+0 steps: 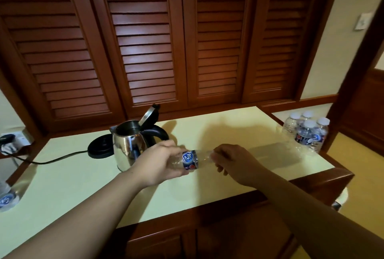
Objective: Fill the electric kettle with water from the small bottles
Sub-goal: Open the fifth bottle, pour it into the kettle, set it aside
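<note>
Pale countertop [68, 175] | kettle [129, 146] lid open | left hand [160, 165] clamps bottle [192, 160] sideways beside kettle | right hand [232, 160] pinches cap end | risk: squeezed bottle spurts once uncapped.

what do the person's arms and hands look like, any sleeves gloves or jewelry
Both forearms are bare right up to the frame edge, so no sleeves show. The left hand and right hand wear no gloves, and no watch, bracelet or ring is visible on either wrist or on the fingers that show. No markings can be made out.
</note>
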